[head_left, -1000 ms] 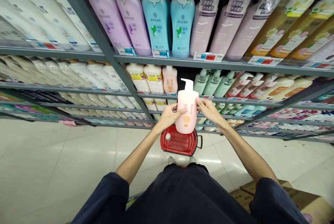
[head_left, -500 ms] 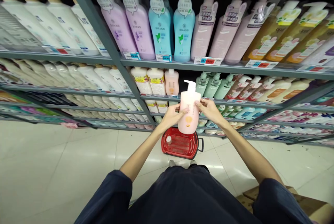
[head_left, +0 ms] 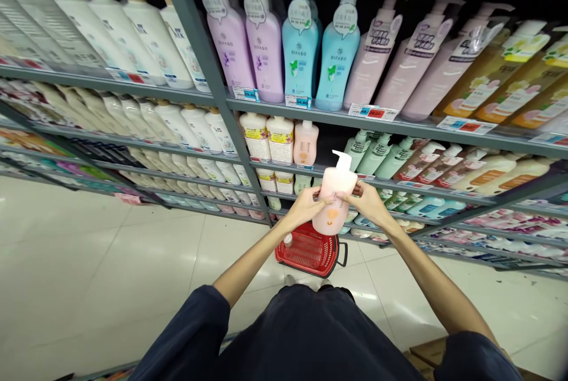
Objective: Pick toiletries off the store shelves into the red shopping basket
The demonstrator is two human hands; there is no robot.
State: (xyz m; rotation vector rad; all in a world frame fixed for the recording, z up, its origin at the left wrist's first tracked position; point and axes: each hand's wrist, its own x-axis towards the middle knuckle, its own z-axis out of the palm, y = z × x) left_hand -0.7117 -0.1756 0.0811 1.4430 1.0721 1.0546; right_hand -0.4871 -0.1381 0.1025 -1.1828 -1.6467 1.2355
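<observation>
A pale pink pump bottle [head_left: 333, 215] with a white pump head is held up in front of the shelves, tilted slightly to the right. My left hand [head_left: 307, 206] grips its left side, thumb across the front. On its other side my right hand [head_left: 367, 202] is closed on it, thumb also on the front label. The fingers behind the bottle are hidden. Just behind it, a similar pink bottle [head_left: 306, 143] stands on the second shelf, beside white bottles with yellow labels [head_left: 280, 139].
Below the bottle, a red shopping basket [head_left: 306, 251] with a small white item [head_left: 288, 240] inside sits on the tiled floor [head_left: 146, 251]. Purple bottles [head_left: 231, 44] and blue bottles [head_left: 299, 55] line the upper shelf. Cardboard boxes [head_left: 428, 351] lie at the lower right.
The view has shifted and tilted, so the shelves appear further right and slanted. The pink bottle has moved a little right and down in view, still between both hands. The right thumb now lies further across its front.
</observation>
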